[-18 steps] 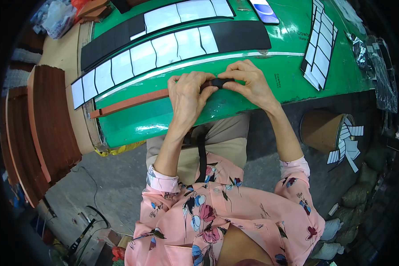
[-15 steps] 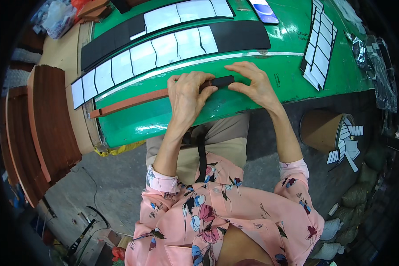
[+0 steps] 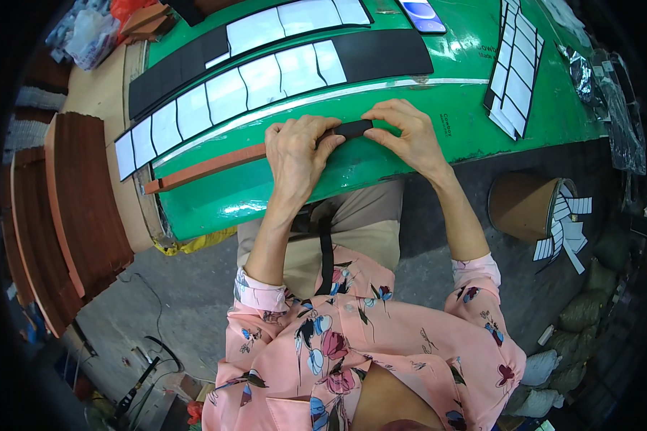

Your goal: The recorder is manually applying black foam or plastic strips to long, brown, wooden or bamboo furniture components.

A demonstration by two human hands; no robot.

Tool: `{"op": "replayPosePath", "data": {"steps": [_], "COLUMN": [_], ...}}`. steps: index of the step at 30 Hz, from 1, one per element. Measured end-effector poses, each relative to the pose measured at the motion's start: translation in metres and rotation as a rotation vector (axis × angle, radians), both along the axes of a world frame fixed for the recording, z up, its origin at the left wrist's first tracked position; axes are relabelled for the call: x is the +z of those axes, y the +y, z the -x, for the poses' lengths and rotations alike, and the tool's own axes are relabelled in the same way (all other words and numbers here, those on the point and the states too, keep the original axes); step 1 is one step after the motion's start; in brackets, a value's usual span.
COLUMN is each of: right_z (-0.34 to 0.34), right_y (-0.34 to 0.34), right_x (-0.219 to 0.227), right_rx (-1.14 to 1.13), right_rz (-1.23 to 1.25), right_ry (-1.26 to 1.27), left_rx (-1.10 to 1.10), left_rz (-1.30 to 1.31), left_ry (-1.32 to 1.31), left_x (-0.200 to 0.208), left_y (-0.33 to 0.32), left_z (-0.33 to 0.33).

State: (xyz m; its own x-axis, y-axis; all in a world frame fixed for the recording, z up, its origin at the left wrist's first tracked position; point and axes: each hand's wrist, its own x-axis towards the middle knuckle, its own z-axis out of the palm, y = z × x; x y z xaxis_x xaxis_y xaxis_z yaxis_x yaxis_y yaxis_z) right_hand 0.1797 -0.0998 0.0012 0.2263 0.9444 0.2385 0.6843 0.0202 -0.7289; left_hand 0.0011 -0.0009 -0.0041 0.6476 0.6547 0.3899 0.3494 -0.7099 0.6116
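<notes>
A long reddish-brown strip [image 3: 212, 167] lies slantwise near the front edge of the green tabletop, with a small dark tab at its left end. Wrapped over its right part is my left hand [image 3: 295, 154], thumb and fingers closed on it. A short black piece [image 3: 354, 129] covers the strip's right end. My right hand [image 3: 408, 136] pinches the tip of that black piece between thumb and fingers. Behind my hands lies a black sheet [image 3: 388, 54] bearing a row of white rectangular pieces [image 3: 226, 90].
A second black sheet with white pieces [image 3: 295, 18] lies farther back, near a phone [image 3: 422, 16]. Another white-pieced sheet [image 3: 516, 68] lies at the right. Stacked brown strips [image 3: 90, 205] stand at the left. A brown bin [image 3: 525, 205] with white scraps stands on the floor.
My right thumb and fingers have closed from a wide gap onto the tip of the black piece. My left hand keeps its hold on the strip.
</notes>
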Motion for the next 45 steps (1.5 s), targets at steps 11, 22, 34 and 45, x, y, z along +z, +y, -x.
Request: {"op": "replayPosePath", "data": {"steps": [11, 22, 34, 45], "right_z": [0.012, 0.024, 0.010, 0.013], "right_y": [0.001, 0.008, 0.007, 0.013], "right_x": [0.009, 0.022, 0.016, 0.011], "right_rx": [-0.058, 0.091, 0.056, 0.068], "right_rz": [-0.169, -0.219, -0.157, -0.148], "right_ry": [-0.350, -0.618, -0.439, -0.423], "left_rx": [0.012, 0.023, 0.007, 0.027], "left_rz": [-0.016, 0.007, 0.015, 0.044], "left_ry": [-0.031, 0.004, 0.032, 0.035], "left_x": [-0.003, -0.007, -0.003, -0.003], "left_y": [-0.002, -0.002, 0.001, 0.001], "left_z": [0.000, 0.002, 0.002, 0.002]}}
